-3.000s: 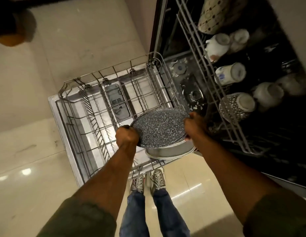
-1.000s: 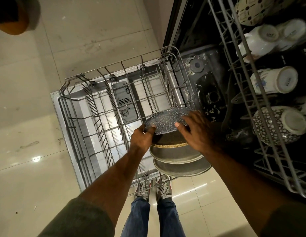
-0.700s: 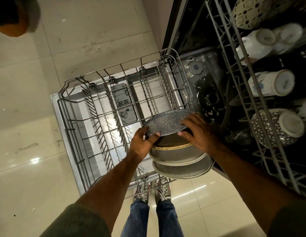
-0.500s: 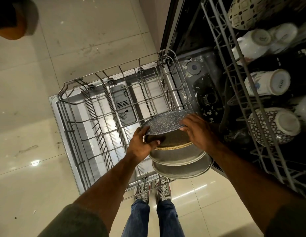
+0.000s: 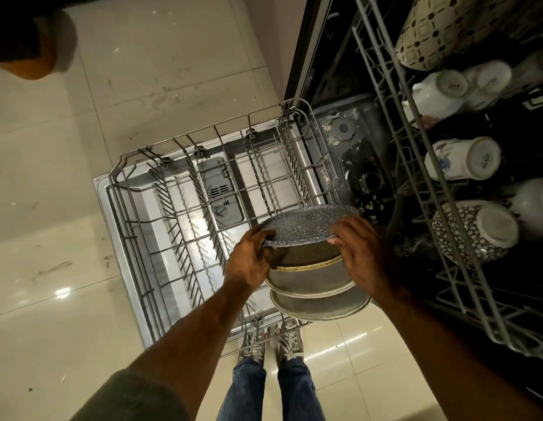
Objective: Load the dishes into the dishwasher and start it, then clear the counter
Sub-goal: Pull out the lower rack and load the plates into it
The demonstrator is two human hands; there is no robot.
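Note:
A stack of round plates hangs over the near right corner of the lower dishwasher rack (image 5: 161, 226). The top one, a dark speckled plate (image 5: 303, 224), is tilted up off the stack. My left hand (image 5: 249, 262) grips its left edge and my right hand (image 5: 359, 250) holds its right edge with curled fingers. Below it sit a gold-rimmed plate (image 5: 306, 264) and two grey plates (image 5: 318, 303). What holds the lower plates up is hidden. The rack is pulled out over the open door (image 5: 112, 238).
The upper rack (image 5: 415, 165) on the right is pulled out, with several cups (image 5: 464, 159) and a patterned bowl (image 5: 437, 28) upside down in it. My shoes and jeans (image 5: 273, 378) show below the rack. An orange object (image 5: 27, 56) sits at top left on the tiled floor.
The plates were one closed stack three seconds ago. Since then the speckled top plate has been tilted up from the others, and in the last second both hands shifted only slightly.

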